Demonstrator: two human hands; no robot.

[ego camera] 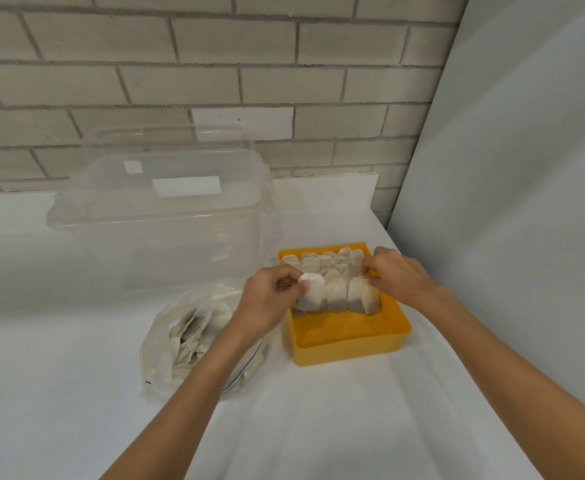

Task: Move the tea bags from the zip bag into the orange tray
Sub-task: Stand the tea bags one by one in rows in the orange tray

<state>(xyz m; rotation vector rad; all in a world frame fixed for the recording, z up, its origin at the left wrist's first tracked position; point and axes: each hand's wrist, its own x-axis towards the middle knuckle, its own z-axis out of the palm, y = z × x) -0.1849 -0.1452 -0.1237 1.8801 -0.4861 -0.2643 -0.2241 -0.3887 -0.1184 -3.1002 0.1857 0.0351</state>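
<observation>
Reaching in from the bottom edge of the frame across the white bench (318, 427): two bare forearms, converging toward the middle of the picture.

Lower left of centre, lying on the bench and partly under the left forearm: clear zip bag (166, 355), crumpled, with a heap of loose tea bags (194, 327) inside. Just to its right, separated by a narrow strip of bench: square orange tray (353, 348), the near part of its floor bare.

Farther in, filling the back of the tray: packed tea bags (325, 263), standing upright in tight rows, the front row taller in view and darker along its lower half.

Left grip (270, 299) over the tray's left wall, thumb and fingers closed together on the top corner of the front row's leftmost tea bag (313, 292), that bag tilted slightly toward the left. Right grip (398, 275) over the tray's right wall, fingertips curled and seemingly pinching the top edge of the same row's rightmost tea bag (365, 296); exact contact hard to make out from this angle.

Beyond the zip bag, centre left of the frame: large clear plastic tub (159, 237), open-topped, standing on the bench, white label (186, 186) on its far wall. Upright behind it: clear lid (166, 140).

Across the top: pale brick wall (284, 81). Down the right side: plain white panel (509, 150), leaning at a slant.
</observation>
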